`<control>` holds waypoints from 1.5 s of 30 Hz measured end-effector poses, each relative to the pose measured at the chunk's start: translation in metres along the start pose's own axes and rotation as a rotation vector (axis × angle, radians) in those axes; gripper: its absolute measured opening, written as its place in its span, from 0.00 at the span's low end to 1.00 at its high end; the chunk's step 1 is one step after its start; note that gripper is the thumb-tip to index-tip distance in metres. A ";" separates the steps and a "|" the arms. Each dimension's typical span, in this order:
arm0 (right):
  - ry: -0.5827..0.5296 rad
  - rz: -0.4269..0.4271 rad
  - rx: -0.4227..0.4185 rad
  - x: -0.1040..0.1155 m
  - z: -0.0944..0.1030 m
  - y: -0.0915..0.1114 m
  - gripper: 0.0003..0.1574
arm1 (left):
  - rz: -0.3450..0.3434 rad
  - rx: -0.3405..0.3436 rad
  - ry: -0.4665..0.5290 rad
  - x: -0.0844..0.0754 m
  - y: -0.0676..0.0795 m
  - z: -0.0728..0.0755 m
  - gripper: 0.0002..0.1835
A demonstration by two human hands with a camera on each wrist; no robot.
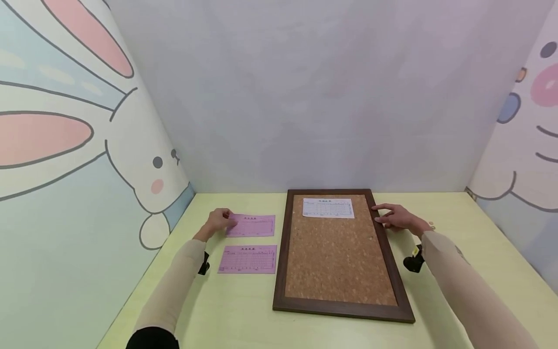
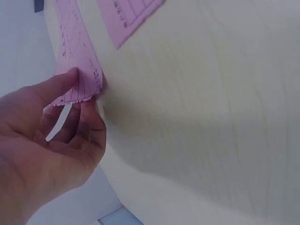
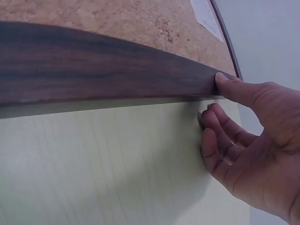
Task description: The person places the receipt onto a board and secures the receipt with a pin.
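My left hand (image 1: 219,220) pinches the left end of a pink printed form (image 1: 255,226), thumb on top and fingers beneath. In the left wrist view that end curves up off the table, and a narrow white strip (image 2: 60,123) shows among the fingers. A second pink form (image 1: 247,260) lies flat nearer the front. The cork board (image 1: 337,257) lies to the right in a dark brown frame (image 1: 344,309), with a white printed form (image 1: 328,208) near its far end. My right hand (image 1: 398,218) touches the frame's right side, its thumb on the frame and other fingers loosely bent beside it.
The pale yellow table (image 1: 196,310) meets a light grey wall (image 1: 327,97) just behind the board. Side walls with cartoon drawings stand left and right. Small ring-like items (image 1: 431,225) lie by the right wrist.
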State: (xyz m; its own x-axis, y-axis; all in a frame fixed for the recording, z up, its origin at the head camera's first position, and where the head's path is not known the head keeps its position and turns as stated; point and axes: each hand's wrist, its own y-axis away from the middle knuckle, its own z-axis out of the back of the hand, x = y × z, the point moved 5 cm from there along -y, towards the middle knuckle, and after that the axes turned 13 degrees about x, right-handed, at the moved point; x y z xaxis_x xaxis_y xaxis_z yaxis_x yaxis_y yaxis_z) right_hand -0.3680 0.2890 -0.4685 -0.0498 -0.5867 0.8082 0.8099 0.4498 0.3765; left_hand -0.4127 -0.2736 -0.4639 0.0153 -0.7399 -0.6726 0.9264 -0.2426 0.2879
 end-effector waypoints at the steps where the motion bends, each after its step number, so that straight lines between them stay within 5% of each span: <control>1: 0.014 0.000 0.004 0.002 0.001 0.000 0.36 | -0.001 -0.004 -0.001 0.000 0.002 0.002 0.15; 15: 0.187 0.009 0.007 0.047 0.015 0.007 0.33 | 0.041 -0.048 0.312 -0.025 0.020 0.029 0.24; 24: 0.204 0.071 -0.002 0.075 0.020 0.013 0.32 | -0.015 -0.016 0.430 -0.058 0.017 0.037 0.22; 32: 0.079 0.158 0.076 0.099 0.002 0.008 0.35 | -0.048 0.056 0.488 -0.100 0.015 0.010 0.23; 45: 0.031 0.169 0.145 0.139 -0.046 -0.016 0.44 | -0.144 0.156 0.560 -0.133 0.007 -0.038 0.14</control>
State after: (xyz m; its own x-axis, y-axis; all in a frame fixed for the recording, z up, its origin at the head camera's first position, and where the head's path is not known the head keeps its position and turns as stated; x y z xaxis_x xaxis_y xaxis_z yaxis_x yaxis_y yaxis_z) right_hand -0.3614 0.1694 -0.3826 0.0992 -0.5140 0.8520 0.7126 0.6343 0.2997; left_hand -0.3938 -0.1536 -0.3980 0.1290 -0.2596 -0.9571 0.8683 -0.4366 0.2355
